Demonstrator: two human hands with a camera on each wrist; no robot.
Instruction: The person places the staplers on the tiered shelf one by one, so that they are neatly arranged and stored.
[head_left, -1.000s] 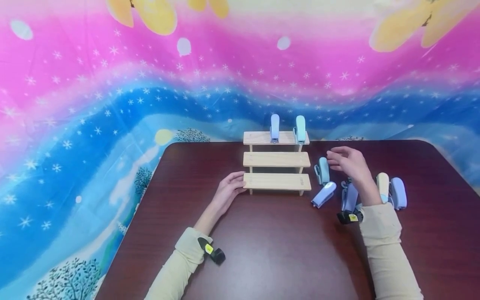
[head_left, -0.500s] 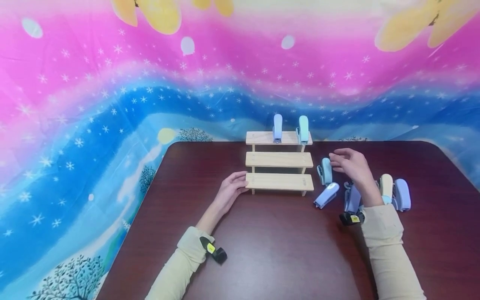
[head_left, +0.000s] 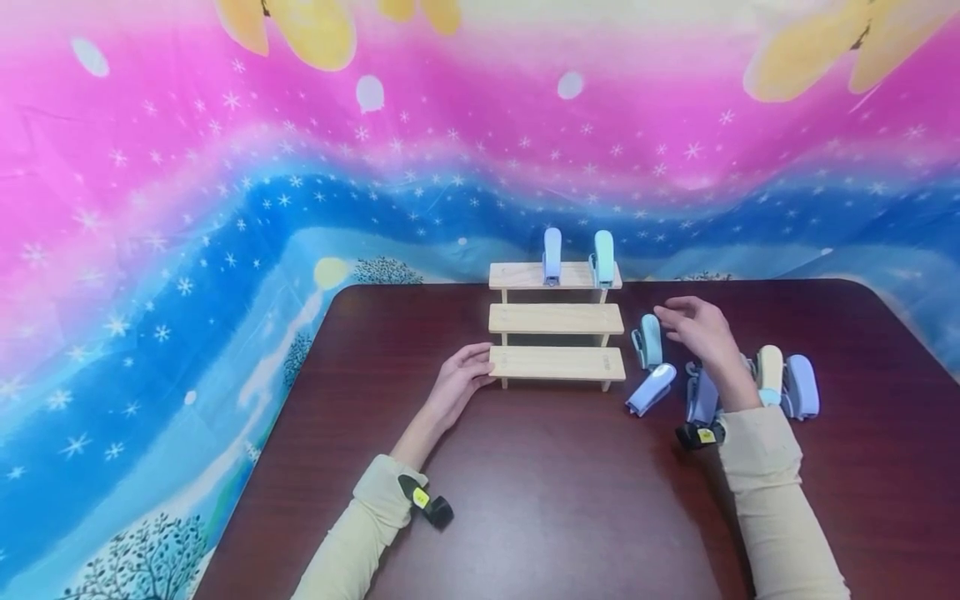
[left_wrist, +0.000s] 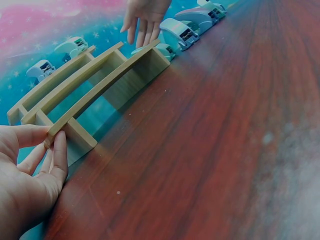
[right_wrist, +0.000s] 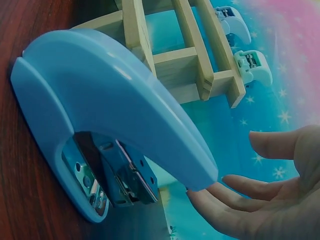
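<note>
My left hand (head_left: 456,382) pinches the left end of the lowest step of a three-step wooden shelf (head_left: 557,318); in the left wrist view thumb and fingers close on the board's corner. On the top step stand a lavender stapler (head_left: 552,254) and a mint stapler (head_left: 603,258). My right hand (head_left: 703,335) hovers right of a teal stapler (head_left: 651,340), its fingers relaxed and holding nothing. A second lavender stapler (head_left: 651,389) lies just in front of the teal one. A blue stapler (right_wrist: 120,95) fills much of the right wrist view, its tip near my fingertips.
Right of the shelf, partly behind my right wrist, are a purple stapler (head_left: 702,396), a cream stapler (head_left: 769,371) and another lavender stapler (head_left: 802,387). All rest on the dark brown table (head_left: 570,500). A patterned cloth backdrop (head_left: 465,150) hangs behind it.
The head view has shifted slightly sideways. Both hands stay nearly in place: the left on the shelf, the right beside the teal stapler.
</note>
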